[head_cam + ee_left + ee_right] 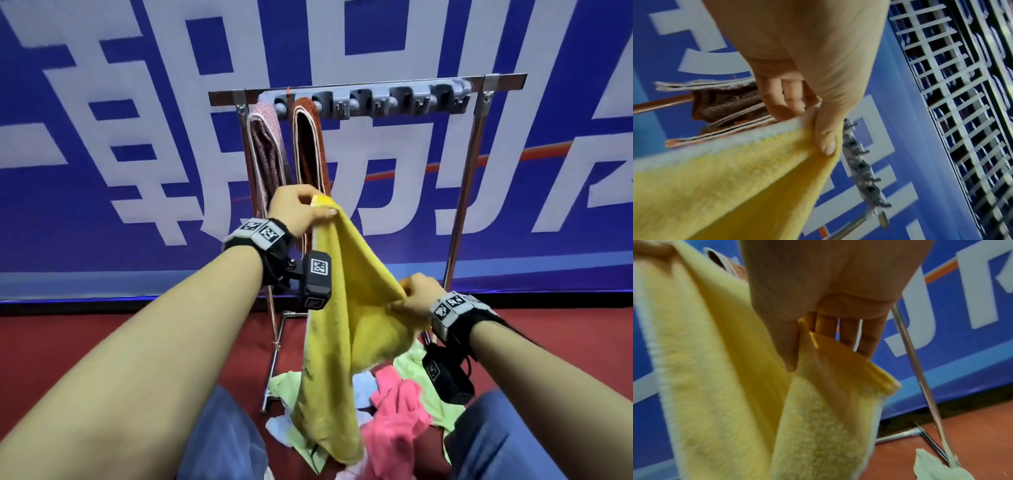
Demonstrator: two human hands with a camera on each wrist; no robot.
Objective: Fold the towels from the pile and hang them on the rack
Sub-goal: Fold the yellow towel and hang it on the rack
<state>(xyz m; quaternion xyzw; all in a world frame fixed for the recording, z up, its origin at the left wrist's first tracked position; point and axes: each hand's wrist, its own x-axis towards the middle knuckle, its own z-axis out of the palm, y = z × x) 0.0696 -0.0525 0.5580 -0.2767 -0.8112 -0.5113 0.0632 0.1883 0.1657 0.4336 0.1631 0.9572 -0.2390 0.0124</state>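
On the left of the metal rack (459,192), two folded towels hang from its grey hook bar (373,99) — a pink speckled towel (265,154) nearest the left post and a rust-brown towel (310,147) just beside it; the hooks further right along the bar carry nothing. The lower ends of both hung towels are hidden behind the left hand (298,209) and the cloth it holds. That hand is raised in front of the rack, its thumb pressed over one top corner of the yellow towel (346,308) and its fingers curled behind, so the corner is pinched; the left wrist view shows the thumb flat on the white-edged hem. The towel slopes down to the right hand (418,296), held lower, which pinches the other corner between thumb and fingers — the right wrist view shows that corner folded over beside the thumb, though the picture is soft and the hem detail is hard to read. Most of the yellow cloth hangs in a loose fold between the person's knees. Beneath it, on the red floor (68,349), lies the pile (394,404): light green, pale blue and pink cloths, tangled, partly covered by the hanging towel and cut off by the jeans-clad legs, so their number cannot be told.
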